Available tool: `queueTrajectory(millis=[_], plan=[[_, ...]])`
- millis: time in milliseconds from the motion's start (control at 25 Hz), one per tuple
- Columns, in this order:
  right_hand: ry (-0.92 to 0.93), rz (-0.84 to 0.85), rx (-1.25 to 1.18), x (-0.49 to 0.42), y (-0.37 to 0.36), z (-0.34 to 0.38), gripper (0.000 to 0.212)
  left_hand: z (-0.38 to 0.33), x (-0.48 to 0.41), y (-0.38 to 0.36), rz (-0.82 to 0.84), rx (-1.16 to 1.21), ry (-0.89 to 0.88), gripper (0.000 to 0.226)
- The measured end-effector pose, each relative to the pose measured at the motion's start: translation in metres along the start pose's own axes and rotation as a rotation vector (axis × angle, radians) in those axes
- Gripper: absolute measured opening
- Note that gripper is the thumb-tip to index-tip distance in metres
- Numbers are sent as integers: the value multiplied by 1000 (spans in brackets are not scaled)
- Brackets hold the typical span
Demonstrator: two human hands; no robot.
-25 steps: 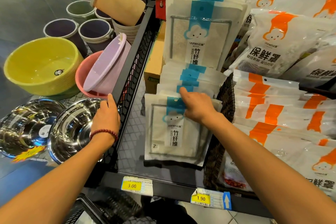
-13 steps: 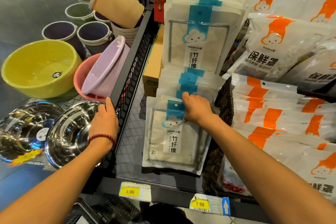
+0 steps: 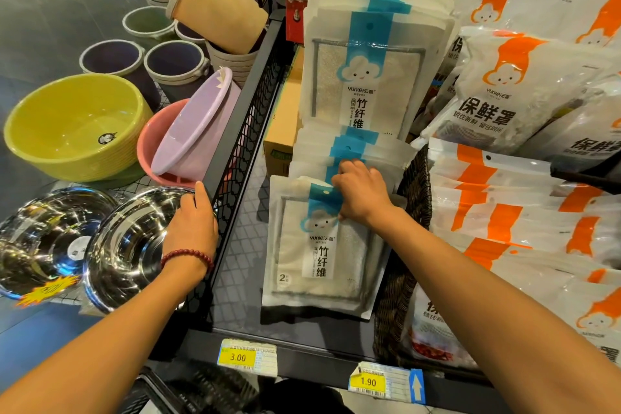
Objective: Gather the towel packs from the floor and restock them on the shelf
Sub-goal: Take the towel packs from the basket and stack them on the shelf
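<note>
Restocking looked well advanced. The right hand [image 3: 361, 193] had its fingers pinching the top edge of the front towel pack [image 3: 319, 245], which lay on the shelf [image 3: 235, 279] before a full row of towel packs [image 3: 366, 77]. The left hand [image 3: 191, 228] was braced against the side rail [image 3: 232, 158], its grip unclear. No packs on the floor were in view, so what remained could not be told.

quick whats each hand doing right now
Left hand: on the shelf rail, grip cannot be told.
Right hand: closed on the front towel pack.
</note>
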State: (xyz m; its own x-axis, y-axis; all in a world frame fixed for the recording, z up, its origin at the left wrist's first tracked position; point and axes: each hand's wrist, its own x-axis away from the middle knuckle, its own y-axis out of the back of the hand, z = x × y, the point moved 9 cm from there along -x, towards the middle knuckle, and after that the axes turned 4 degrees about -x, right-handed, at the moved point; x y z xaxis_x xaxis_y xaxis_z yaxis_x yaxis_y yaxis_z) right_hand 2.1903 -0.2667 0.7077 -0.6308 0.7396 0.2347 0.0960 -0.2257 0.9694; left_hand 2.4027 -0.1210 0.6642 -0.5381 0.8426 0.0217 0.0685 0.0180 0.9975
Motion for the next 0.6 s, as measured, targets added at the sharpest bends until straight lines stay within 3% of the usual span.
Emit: queueTrajectory(millis=[320,600], plan=[[-61,85,38,-8,4,-3,53,1,0,-1,-6,7,-4,53],[-8,86,-38,2,4,6,29,1,0,-2,-12,14,-17,53]])
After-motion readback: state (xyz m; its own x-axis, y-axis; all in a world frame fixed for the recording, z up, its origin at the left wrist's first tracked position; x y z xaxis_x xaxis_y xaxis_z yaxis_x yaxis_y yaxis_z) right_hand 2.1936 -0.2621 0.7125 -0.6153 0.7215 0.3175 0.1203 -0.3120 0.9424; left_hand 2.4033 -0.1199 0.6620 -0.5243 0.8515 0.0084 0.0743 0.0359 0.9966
